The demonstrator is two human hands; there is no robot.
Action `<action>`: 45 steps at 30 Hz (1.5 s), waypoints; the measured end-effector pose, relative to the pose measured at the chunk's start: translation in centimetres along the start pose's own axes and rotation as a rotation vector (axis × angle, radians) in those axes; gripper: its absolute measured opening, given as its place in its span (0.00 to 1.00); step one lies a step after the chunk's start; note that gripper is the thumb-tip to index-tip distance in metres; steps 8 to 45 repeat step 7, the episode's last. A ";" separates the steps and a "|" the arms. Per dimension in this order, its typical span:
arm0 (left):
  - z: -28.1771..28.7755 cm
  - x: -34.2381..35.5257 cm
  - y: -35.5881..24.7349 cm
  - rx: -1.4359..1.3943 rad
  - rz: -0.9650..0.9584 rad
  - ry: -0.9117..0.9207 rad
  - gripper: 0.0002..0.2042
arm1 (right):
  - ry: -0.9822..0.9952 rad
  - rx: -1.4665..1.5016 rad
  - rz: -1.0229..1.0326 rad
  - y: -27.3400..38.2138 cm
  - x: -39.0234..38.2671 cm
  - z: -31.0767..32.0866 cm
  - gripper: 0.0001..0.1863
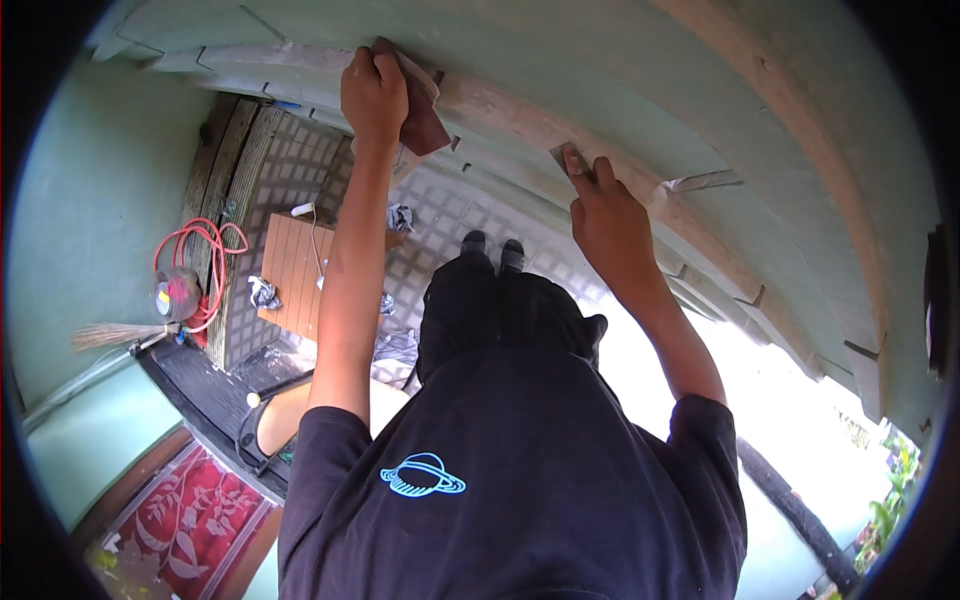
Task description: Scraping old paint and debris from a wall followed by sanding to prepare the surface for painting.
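Both my arms are raised toward a pale green panelled surface (640, 80) crossed by worn wooden strips (520, 110). My left hand (375, 100) is closed on a sheet of reddish-brown sandpaper (424, 128), whose lower part hangs beside the nearest strip; a paler sheet edge shows behind it. Further right, my right hand (612, 215) is closed, its fingers pinching a small flat grey piece (557, 154) close to the same strip. Most of that piece is hidden by the fingers, so its exact kind cannot be told.
Below on the left are a slatted wooden table (292, 270), crumpled paper (264, 293), a coiled red hose (207, 232) and a broom (120, 334). A red patterned cloth (185, 510) is at lower left. My feet (493, 247) stand on patterned paving (470, 205).
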State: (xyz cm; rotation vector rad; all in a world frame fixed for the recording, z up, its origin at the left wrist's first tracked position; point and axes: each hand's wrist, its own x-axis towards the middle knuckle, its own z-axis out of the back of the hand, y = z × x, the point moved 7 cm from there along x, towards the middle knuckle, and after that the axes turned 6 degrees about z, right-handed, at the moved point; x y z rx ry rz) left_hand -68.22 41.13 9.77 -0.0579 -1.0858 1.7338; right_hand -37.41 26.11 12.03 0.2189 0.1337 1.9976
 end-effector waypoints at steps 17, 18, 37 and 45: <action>-0.5 -0.1 -0.3 -0.030 -0.013 0.022 0.18 | 0.117 0.314 -0.355 0.1 -0.4 -1.7 0.43; -0.5 -0.1 -0.3 -0.030 -0.013 0.022 0.18 | 0.117 0.314 -0.355 0.1 -0.4 -1.7 0.43; -0.5 -0.1 -0.3 -0.030 -0.013 0.022 0.18 | 0.117 0.314 -0.355 0.1 -0.4 -1.7 0.43; -0.5 -0.1 -0.3 -0.030 -0.013 0.022 0.18 | 0.117 0.314 -0.355 0.1 -0.4 -1.7 0.43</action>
